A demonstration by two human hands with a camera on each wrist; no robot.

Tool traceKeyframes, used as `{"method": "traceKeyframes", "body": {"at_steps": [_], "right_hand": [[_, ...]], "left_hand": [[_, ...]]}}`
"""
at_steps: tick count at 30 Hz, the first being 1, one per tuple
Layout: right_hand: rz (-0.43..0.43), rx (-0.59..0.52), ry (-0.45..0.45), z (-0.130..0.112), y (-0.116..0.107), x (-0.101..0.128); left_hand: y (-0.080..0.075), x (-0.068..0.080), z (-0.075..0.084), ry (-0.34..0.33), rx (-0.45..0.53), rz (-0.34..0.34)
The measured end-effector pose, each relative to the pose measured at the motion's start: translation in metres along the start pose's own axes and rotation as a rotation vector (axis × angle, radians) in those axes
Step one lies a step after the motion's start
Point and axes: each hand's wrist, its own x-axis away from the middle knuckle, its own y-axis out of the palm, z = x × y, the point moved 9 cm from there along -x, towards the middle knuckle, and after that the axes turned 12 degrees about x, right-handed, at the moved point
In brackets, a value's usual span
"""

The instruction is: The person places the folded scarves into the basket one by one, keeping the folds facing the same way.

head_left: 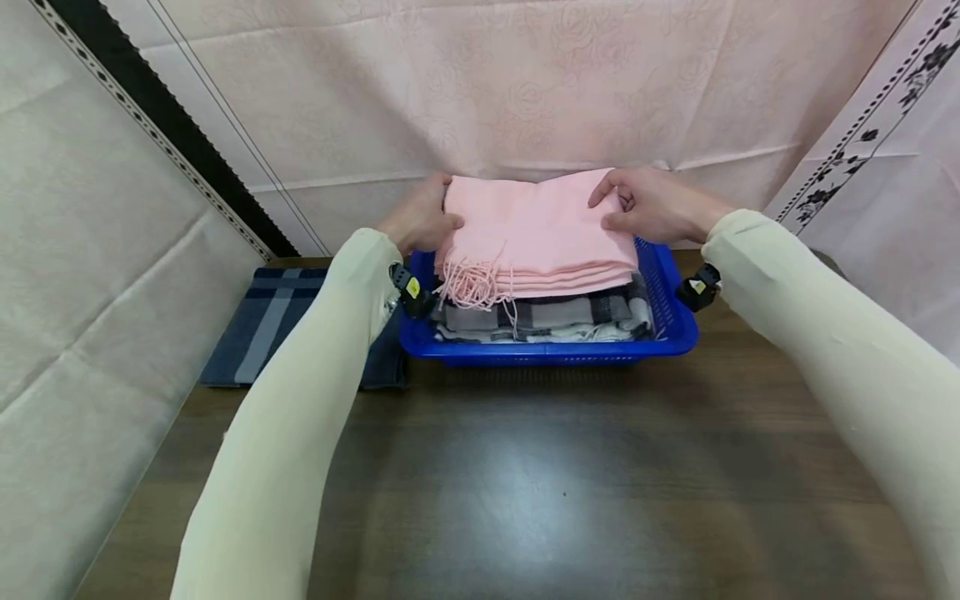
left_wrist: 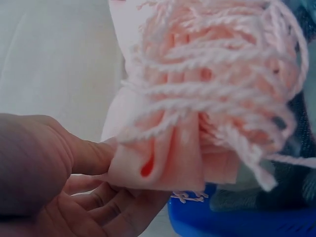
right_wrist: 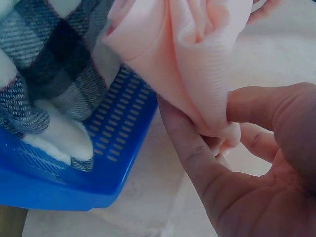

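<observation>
A folded pink scarf (head_left: 536, 229) with twisted fringe (left_wrist: 212, 89) lies over the blue plastic basket (head_left: 547, 358). My left hand (head_left: 423, 215) pinches its left edge, thumb on top and fingers beneath, as the left wrist view shows. At the opposite edge my right hand (head_left: 652, 202) pinches the folded layers between thumb and fingers; in the right wrist view the pink cloth (right_wrist: 197, 74) bunches there. Under the scarf, inside the basket, sits a folded grey, black and white checked cloth (head_left: 555, 315), partly covered by the pink one.
Left of the basket, a folded dark blue cloth with lighter stripes (head_left: 262, 329) lies on the brown wooden table (head_left: 525, 483), partly behind my left sleeve. Pale patterned cloth (head_left: 540, 92) hangs behind the basket, with more at both sides.
</observation>
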Motion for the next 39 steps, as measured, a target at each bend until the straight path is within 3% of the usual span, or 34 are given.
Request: {"method": "traceKeyframes", "body": {"at_steps": [8, 14, 24, 34, 39], "right_hand": [[-0.004, 0.019, 0.001, 0.006, 0.012, -0.004], [0.007, 0.029, -0.022, 0.008, 0.025, -0.002], [-0.123, 0.017, 0.059, 0.016, 0.055, -0.006], [-0.204, 0.068, 0.061, 0.016, 0.072, -0.009], [-0.241, 0.126, 0.07, 0.015, 0.075, -0.008]], "left_hand": [[0.018, -0.006, -0.007, -0.012, 0.0, -0.05], [0.027, -0.005, -0.011, -0.058, -0.069, -0.074], [0.046, -0.009, -0.032, -0.207, -0.122, -0.144], [0.055, -0.015, -0.046, -0.242, -0.251, -0.188], [0.056, -0.012, -0.043, -0.24, -0.322, -0.204]]}}
